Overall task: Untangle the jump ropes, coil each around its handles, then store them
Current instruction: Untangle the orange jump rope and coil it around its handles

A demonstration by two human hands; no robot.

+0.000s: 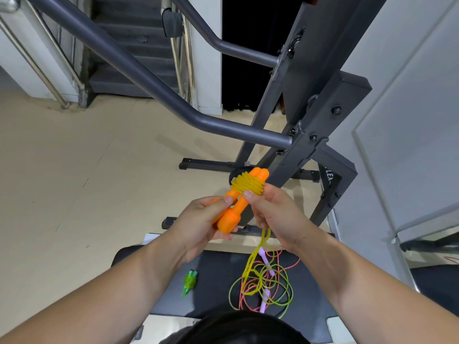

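Orange handles (232,216) wrapped in yellow rope (248,186) sit gripped in the left hand (198,227); the right hand (275,214) pinches that rope. Green and pink ropes (263,281) tangle on the bench (211,299).

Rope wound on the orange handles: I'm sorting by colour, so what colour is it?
The rope is translucent yellow, clearest in the head view.

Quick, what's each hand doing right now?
Left hand: grips the pair of orange plastic jump-rope handles.
Right hand: pinches the translucent yellow rope coiled round them.
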